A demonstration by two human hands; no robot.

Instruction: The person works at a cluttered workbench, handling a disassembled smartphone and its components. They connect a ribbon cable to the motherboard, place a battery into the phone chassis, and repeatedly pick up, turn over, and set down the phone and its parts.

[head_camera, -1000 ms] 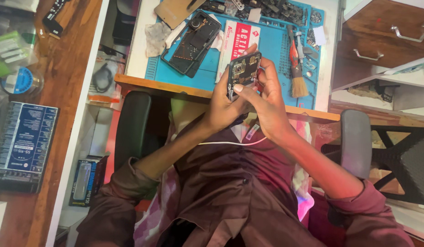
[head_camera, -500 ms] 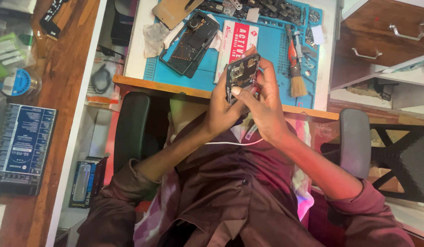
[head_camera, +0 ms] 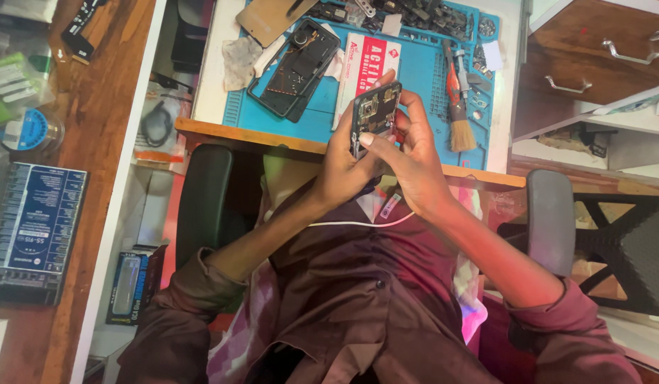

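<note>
Together both hands (head_camera: pixel 386 160) grip the opened phone (head_camera: pixel 374 114) above the blue mat (head_camera: pixel 422 75).

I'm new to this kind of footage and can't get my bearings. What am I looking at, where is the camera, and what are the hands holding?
The one view comes from a camera worn on the person's head, looking down at lap and desk. Left hand and right hand together hold an opened phone, its inner parts showing. On the blue work mat beyond lie another opened phone, a brush, a red-handled tool and small loose parts. Wooden drawers stand at right.
</note>
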